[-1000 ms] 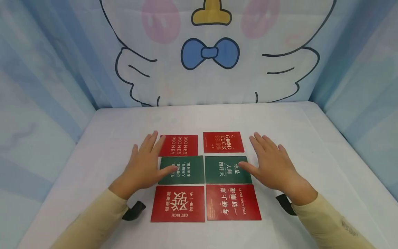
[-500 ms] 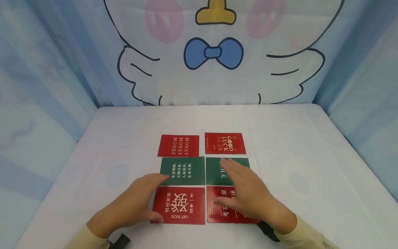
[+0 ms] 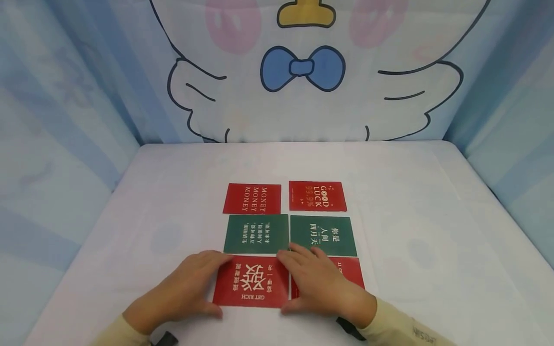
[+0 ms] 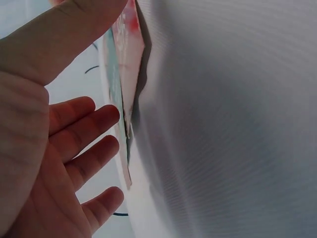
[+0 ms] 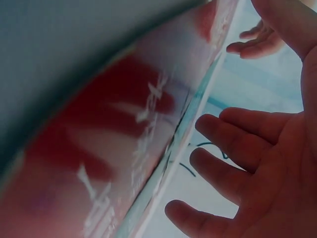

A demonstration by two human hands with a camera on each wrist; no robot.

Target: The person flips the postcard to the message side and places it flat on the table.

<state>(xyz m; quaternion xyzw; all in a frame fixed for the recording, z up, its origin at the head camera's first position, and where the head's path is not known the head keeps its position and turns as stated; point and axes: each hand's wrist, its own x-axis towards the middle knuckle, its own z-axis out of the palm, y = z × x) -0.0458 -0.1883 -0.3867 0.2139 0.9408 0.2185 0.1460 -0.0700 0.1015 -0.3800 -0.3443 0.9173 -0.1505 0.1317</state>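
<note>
In the head view my left hand (image 3: 186, 288) is beside the left edge of the red "GET RICH" card (image 3: 251, 281), fingertips near its far corner and thumb near its near corner. My right hand (image 3: 322, 283) lies over the red card (image 3: 350, 269) to the right, hiding most of it. Its fingertips and thumb overlap the right edge of the "GET RICH" card. Both wrist views show extended, slightly bent fingers with nothing between them. Beyond the hands lie a green card (image 3: 256, 234) with white characters and another green card (image 3: 323, 235).
Farther back, a red "MONEY" card (image 3: 252, 198) and a red "GOOD LUCK" card (image 3: 318, 196) make up the far row. All the cards lie on a white-covered table (image 3: 411, 202). A cartoon-printed curtain (image 3: 303, 110) hangs behind it.
Both hands have drawn back from the upper cards to the near row. The right hand has shifted left and lower, to the seam between the two near red cards.
</note>
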